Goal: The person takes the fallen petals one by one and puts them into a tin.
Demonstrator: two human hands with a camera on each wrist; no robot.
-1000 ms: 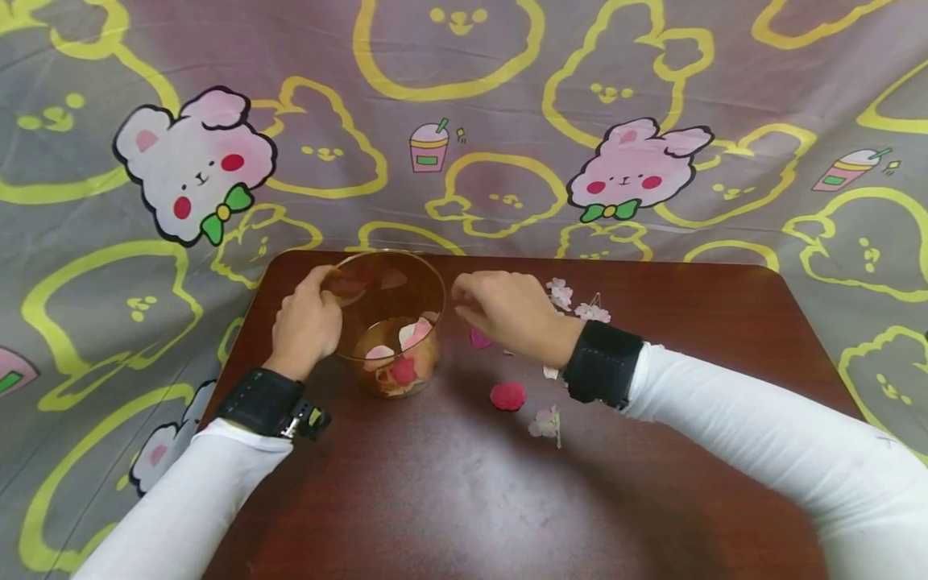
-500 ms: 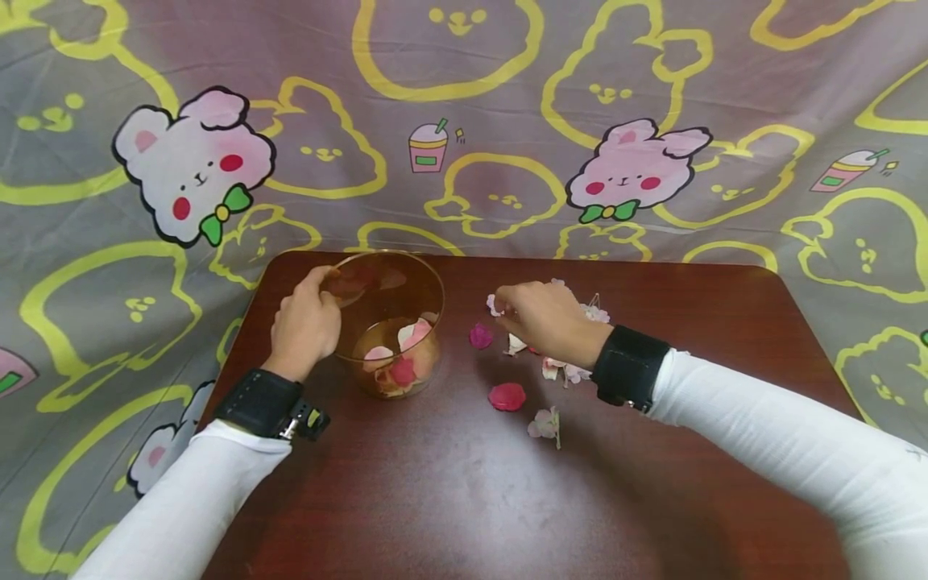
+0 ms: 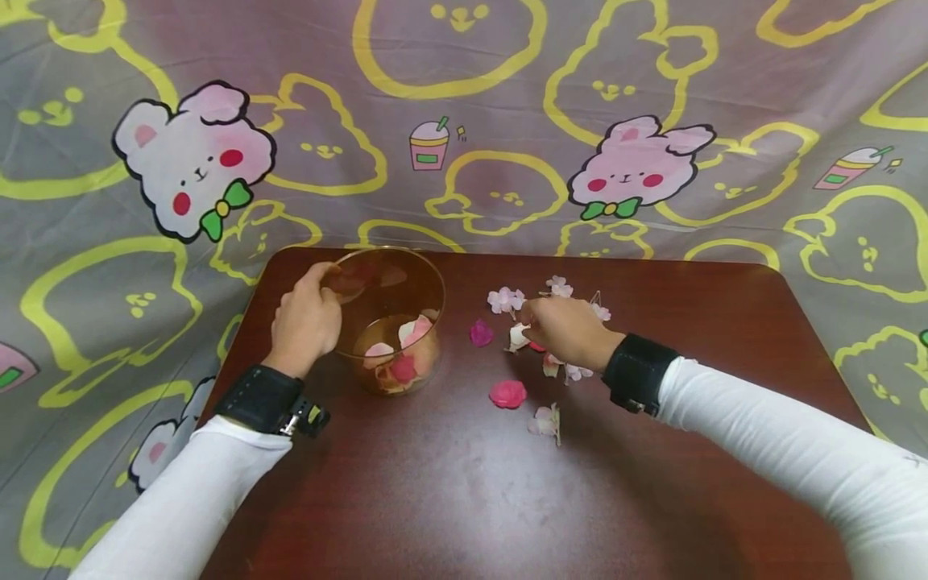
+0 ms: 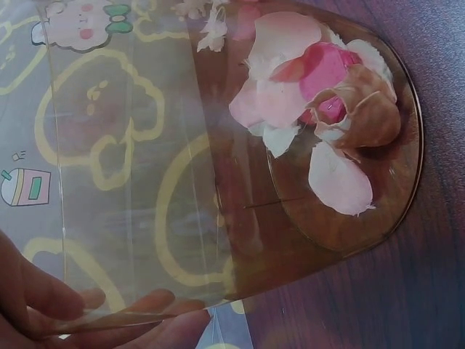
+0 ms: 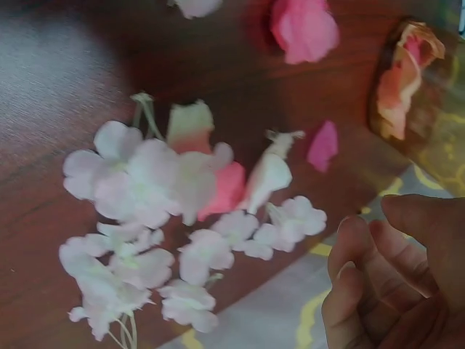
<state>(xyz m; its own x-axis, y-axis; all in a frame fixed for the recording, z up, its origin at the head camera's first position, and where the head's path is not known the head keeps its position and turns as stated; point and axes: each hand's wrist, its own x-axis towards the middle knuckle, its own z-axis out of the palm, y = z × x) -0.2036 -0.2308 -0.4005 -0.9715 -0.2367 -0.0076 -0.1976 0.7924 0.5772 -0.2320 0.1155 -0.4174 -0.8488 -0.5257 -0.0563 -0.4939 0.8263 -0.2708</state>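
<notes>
My left hand (image 3: 306, 322) holds the rim of an amber see-through container (image 3: 377, 286) at the table's back left; in the left wrist view, its thumb and fingers lie on either side of the wall. Pink and cream petals (image 4: 280, 98) lie at the container's bottom. Over the scattered petals, my right hand (image 3: 569, 326) has loosely curved fingers; in the right wrist view its thumb stands apart from them with nothing between. A white petal (image 3: 518, 337) lies at its fingertips, partly covered in the head view. Pale blossoms (image 5: 138, 182) lie around it, some hidden under the hand.
Left of the right hand lies a magenta petal (image 3: 481, 333). Nearer the front are a deep pink petal (image 3: 507, 394) and a pale blossom sprig (image 3: 544, 422). A patterned cloth (image 3: 507, 97) hangs behind the dark wooden table (image 3: 435, 499).
My right hand has moved right, from beside the container's rim to over the flowers, and lowered, uncovering pale blossoms and the magenta petal. The left hand and container stay in place.
</notes>
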